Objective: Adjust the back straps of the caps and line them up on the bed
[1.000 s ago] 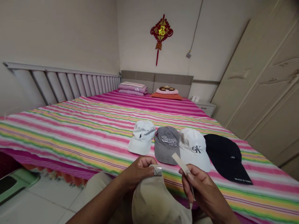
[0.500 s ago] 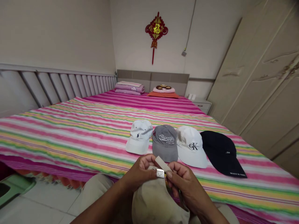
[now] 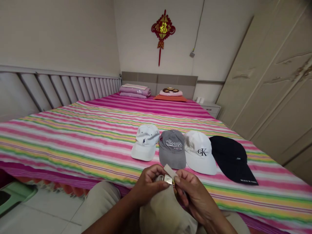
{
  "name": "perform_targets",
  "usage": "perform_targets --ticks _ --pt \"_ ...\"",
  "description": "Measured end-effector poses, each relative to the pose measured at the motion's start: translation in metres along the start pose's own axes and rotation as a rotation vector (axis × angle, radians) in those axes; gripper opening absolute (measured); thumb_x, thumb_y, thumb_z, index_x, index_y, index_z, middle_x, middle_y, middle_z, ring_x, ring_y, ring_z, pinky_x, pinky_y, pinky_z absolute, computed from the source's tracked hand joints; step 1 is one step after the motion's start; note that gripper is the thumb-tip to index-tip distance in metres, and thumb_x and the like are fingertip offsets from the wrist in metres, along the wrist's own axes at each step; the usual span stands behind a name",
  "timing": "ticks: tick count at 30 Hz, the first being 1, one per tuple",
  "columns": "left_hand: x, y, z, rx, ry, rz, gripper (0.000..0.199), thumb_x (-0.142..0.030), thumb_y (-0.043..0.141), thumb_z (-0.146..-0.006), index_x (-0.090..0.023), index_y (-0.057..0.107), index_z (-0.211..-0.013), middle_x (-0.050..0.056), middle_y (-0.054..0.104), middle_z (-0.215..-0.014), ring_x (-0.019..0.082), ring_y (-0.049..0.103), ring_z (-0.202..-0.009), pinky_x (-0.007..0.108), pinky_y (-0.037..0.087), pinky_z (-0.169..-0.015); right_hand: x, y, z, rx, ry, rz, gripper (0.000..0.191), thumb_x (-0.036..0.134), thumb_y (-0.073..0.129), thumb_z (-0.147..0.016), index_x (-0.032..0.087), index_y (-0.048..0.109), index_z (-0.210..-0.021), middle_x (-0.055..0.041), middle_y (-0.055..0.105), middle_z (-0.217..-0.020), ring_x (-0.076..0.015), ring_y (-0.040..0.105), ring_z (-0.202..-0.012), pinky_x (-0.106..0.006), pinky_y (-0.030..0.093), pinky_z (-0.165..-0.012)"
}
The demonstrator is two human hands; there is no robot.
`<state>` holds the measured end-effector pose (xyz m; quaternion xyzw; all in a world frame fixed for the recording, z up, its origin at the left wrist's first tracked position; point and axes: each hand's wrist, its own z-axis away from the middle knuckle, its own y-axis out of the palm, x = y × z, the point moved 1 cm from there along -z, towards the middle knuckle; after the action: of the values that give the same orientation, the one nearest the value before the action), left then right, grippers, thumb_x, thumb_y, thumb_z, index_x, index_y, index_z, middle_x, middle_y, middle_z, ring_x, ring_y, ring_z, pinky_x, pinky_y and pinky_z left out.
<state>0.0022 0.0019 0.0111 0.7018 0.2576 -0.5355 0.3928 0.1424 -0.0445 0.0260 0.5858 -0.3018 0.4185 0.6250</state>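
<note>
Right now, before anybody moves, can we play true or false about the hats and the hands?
1. The right hand pinches a pale strap. True.
2. The left hand is holding the black cap. False: it is at the metal buckle of the beige cap; the black cap lies on the bed.
3. The gray cap sits between two white caps. True.
4. The red decoration lies on the bed. False: it hangs on the wall.
5. Four caps lie in a row on the bed. True.
</note>
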Motion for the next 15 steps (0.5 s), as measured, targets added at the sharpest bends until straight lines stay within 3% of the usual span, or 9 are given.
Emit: perform_targets --ticks 5,15 --pt "0.016 0.004 -0.003 -0.037 -0.171 0.492 0.029 -0.032 0.071 -0.060 -0.015 0.056 -0.077 0.003 0.063 -0.065 0.011 0.055 -0.054 0.021 0.040 -0.053 0.003 -0.002 0.002 -0.001 -0.026 -0.069 0.029 0.033 0.063 -0.070 0.017 0.042 -0.057 0.0065 0.047 -0.039 -0.0020 0.029 -0.030 -0.017 0.017 -0.034" --pt "0.027 0.004 -0.008 -0.044 -0.148 0.596 0.026 -0.030 0.069 -0.064 -0.015 0.053 -0.077 0.003 0.063 -0.061 0.011 0.057 -0.052 0.022 0.043 -0.053 0.003 -0.008 -0.002 0.044 0.036 -0.052 0.019 0.023 0.060 -0.067 0.015 0.049 -0.054 0.0024 0.052 -0.044 -0.0039 0.034 -0.033 -0.018 0.021 -0.036"
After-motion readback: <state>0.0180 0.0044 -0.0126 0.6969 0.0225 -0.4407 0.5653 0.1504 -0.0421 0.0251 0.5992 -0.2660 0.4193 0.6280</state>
